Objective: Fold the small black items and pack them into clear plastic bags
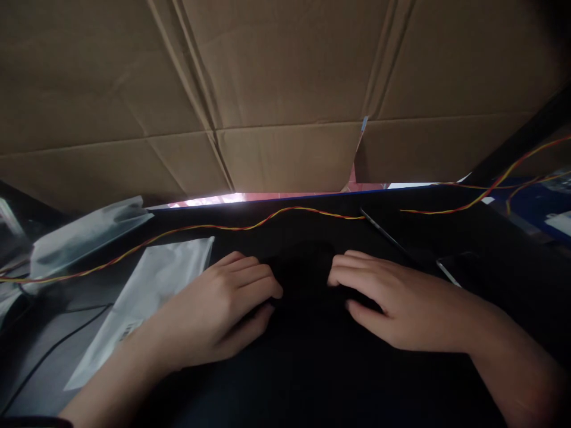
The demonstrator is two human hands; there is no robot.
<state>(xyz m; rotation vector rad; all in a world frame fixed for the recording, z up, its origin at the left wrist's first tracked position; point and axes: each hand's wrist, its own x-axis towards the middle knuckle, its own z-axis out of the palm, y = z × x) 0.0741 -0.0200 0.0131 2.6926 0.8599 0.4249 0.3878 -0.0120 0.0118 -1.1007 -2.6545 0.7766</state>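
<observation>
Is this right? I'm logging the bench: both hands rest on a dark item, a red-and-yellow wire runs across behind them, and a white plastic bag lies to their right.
Not quite. The head view shows the white plastic bag on the left, beside the left hand, not the right hand. The dark item and red-and-yellow wire are as you say.

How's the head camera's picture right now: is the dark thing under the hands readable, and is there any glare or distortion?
Head view: dim and underexposed; the black item between the left hand and right hand merges into the dark surface, so its shape is unreadable. One blown-out bright strip under the cardboard. Edges bow slightly and corners darken; the plastic bag looks soft.
</observation>
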